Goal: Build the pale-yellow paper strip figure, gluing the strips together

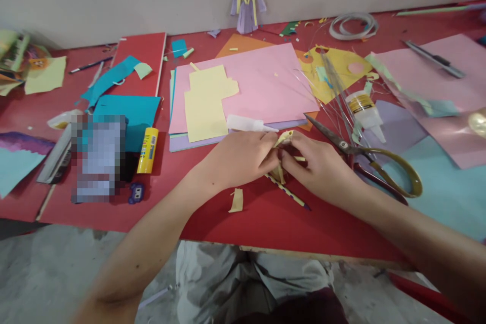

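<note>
Both hands meet over the red table, fingers pinched around a small folded piece of yellow paper (285, 137). My left hand (250, 154) is closed on its left side; my right hand (313, 159) grips it from the right. My fingers hide much of the piece. Just below them, a pencil with a dotted pattern (290, 195) lies slanted on the table. A small yellow paper scrap (237, 200) rests below my left wrist. A white glue tube (245, 123) lies just beyond my left hand, and scissors (343, 146) lie right of my right hand.
Pink paper (261, 81) and cut yellow paper (207, 111) lie ahead. A glue stick (148, 151), a phone (100, 157) and a box cutter (56, 157) are left. A glue bottle (364, 111) and a craft knife (435, 58) are right. A paper figure (247, 5) leans against the wall.
</note>
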`<control>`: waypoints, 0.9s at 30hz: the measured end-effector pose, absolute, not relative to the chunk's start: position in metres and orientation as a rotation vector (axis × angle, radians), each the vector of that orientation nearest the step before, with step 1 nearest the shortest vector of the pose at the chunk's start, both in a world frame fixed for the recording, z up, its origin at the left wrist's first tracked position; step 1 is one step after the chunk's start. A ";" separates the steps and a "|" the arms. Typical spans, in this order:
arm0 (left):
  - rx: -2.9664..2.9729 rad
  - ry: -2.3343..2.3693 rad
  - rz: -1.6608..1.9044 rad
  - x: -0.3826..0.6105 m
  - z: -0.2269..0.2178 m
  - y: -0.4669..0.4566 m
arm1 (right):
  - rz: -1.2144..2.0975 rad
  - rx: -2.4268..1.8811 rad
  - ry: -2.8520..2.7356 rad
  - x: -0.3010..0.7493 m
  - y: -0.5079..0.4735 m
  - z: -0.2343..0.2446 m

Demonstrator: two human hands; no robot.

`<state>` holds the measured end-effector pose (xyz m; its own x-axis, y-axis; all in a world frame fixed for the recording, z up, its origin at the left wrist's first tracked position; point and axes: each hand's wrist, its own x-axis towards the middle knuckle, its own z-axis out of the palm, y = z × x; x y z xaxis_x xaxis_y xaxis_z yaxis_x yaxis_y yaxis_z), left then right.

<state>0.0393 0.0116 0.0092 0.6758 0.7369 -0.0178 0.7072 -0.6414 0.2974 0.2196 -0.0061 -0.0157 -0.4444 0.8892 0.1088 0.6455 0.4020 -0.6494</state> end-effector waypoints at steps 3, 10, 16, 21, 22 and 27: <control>2.593 1.146 0.158 0.039 0.008 0.012 | 0.759 -1.322 -2.222 0.220 -0.006 -0.016; 2.598 1.138 0.181 0.038 0.006 0.013 | 0.732 -1.327 -2.239 0.221 -0.006 -0.017; 2.610 1.152 0.182 0.037 0.006 0.014 | 0.724 -1.332 -2.253 0.222 -0.006 -0.018; 2.626 1.152 0.198 0.038 0.004 0.014 | 0.740 -1.329 -2.244 0.221 -0.006 -0.017; 2.626 1.154 0.197 0.038 0.004 0.014 | 0.744 -1.329 -2.242 0.221 -0.006 -0.017; 2.615 1.147 0.172 0.038 0.006 0.014 | 0.751 -1.312 -2.228 0.220 -0.006 -0.017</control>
<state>0.0377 0.0136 0.0062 0.6775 0.7355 -0.0037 0.7022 -0.6453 0.3008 0.2205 -0.0057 -0.0172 -0.4495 0.8876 0.1005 0.6457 0.4006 -0.6501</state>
